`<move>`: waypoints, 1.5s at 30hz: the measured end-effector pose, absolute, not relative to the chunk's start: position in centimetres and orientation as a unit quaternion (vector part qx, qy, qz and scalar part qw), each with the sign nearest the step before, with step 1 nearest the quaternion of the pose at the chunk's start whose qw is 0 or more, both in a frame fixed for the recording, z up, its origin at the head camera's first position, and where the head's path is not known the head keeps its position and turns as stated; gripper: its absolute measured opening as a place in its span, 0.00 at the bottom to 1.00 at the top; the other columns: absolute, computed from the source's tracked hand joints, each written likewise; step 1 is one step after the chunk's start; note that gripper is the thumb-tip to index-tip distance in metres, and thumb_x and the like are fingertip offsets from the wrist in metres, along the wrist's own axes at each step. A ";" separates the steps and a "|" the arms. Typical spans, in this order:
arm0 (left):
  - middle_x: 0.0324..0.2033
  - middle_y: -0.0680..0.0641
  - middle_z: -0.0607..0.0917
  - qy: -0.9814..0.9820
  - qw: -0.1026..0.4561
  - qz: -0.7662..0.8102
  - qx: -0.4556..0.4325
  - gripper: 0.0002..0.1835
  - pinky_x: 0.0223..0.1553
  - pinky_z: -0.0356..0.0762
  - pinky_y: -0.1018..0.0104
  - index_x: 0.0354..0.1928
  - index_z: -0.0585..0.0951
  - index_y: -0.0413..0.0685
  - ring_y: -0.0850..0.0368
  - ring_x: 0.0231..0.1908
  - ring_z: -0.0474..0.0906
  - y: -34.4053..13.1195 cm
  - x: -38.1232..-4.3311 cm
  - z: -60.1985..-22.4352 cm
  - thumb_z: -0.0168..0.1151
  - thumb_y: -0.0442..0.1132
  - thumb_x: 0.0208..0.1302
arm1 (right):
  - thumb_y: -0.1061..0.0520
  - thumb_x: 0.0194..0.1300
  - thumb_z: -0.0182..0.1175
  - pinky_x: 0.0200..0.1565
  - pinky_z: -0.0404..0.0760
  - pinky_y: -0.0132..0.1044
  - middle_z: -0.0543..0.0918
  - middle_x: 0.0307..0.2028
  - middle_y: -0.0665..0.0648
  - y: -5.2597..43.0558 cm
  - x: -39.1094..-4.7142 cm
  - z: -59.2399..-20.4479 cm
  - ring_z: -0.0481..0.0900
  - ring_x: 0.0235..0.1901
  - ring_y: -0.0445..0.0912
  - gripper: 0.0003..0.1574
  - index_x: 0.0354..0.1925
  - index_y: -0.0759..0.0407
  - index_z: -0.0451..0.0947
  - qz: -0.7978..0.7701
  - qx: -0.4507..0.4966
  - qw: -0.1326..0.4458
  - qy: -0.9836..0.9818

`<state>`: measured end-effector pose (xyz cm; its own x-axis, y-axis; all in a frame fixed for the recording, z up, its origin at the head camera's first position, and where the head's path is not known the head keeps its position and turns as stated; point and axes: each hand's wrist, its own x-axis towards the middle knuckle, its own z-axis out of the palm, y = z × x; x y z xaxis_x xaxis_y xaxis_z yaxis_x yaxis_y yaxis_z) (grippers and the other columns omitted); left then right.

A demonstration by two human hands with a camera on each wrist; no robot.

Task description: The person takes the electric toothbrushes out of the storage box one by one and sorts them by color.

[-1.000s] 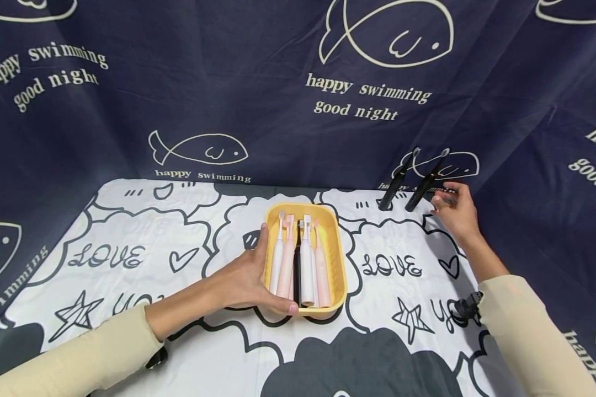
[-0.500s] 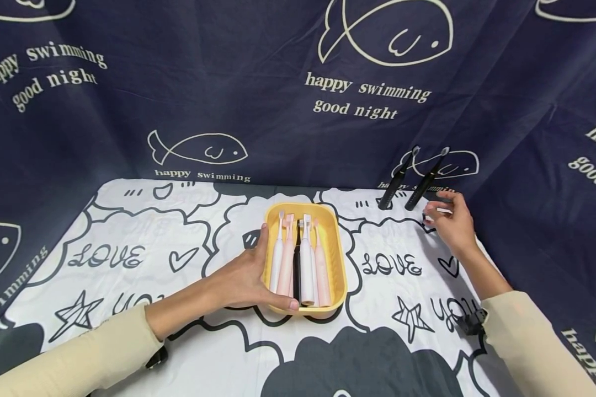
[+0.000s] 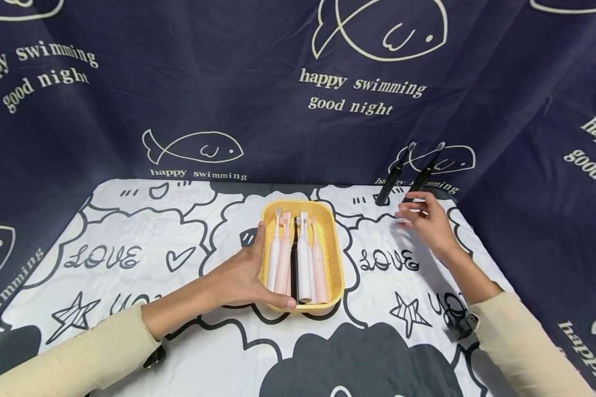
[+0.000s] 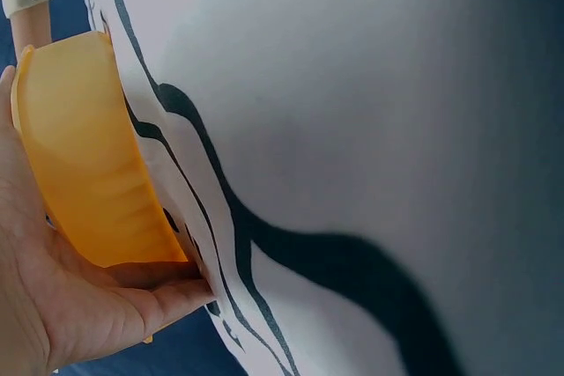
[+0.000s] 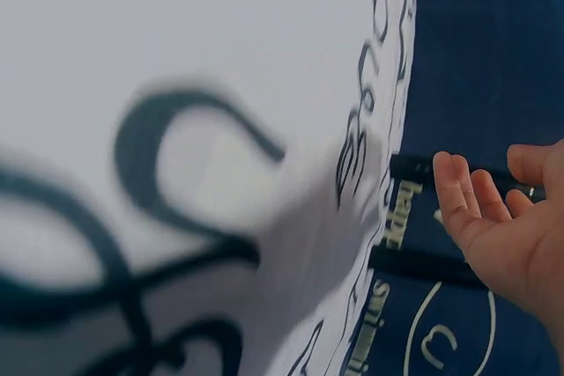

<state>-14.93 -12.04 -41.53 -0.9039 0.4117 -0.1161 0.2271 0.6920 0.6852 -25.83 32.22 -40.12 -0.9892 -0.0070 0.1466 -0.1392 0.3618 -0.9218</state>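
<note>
In the head view a yellow plastic basket stands mid-table. My left hand holds its near left corner, thumb along the front wall and fingers along the left side. Inside lie several electric toothbrushes: white, pink and one black. Two more black electric toothbrushes lean against the backdrop at the back right, a left one and a right one. My right hand, holding nothing, has loosely bent fingers that overlap the right one's base. In the right wrist view the hand is beside both handles.
A white cloth with black drawings and lettering covers the table. A dark blue fish-print backdrop rises behind it and at the sides. Each wrist carries a small black camera, such as the right one.
My right hand has moved leftward from beside the right black toothbrush to in front of its base. My left hand stays on the basket, and the toothbrushes have not moved.
</note>
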 end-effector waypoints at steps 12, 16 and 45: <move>0.83 0.27 0.68 0.912 0.130 0.348 0.176 1.00 0.79 0.73 0.43 0.90 0.22 0.46 0.43 0.76 0.75 -12.0 -15.0 -41.7 0.87 0.81 0.38 | 0.59 0.85 0.64 0.51 0.93 0.36 0.85 0.58 0.71 27.8 -24.6 -39.5 0.92 0.45 0.34 0.30 0.74 0.73 0.69 0.521 0.102 0.018 -0.847; 0.84 0.28 0.67 0.911 0.132 0.350 0.174 1.00 0.80 0.73 0.43 0.90 0.22 0.46 0.43 0.77 0.75 -12.0 -14.9 -41.7 0.87 0.80 0.38 | 0.62 0.85 0.62 0.53 0.93 0.38 0.83 0.60 0.77 26.6 -24.3 -39.3 0.92 0.46 0.35 0.27 0.74 0.73 0.70 0.526 0.115 0.005 -0.842; 0.83 0.24 0.66 0.911 0.127 0.349 0.178 1.00 0.79 0.74 0.41 0.90 0.24 0.45 0.40 0.76 0.75 -12.1 -15.0 -41.7 0.87 0.81 0.37 | 0.66 0.86 0.59 0.59 0.91 0.39 0.83 0.62 0.76 21.0 -22.6 -37.3 0.93 0.51 0.36 0.24 0.72 0.74 0.69 0.598 0.127 -0.044 -0.790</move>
<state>-14.97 -12.12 -41.72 -0.9041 0.4137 -0.1067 0.2368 0.6931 0.6809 -22.59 21.01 -37.30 -0.9640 -0.2531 0.0816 -0.1474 0.2530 -0.9562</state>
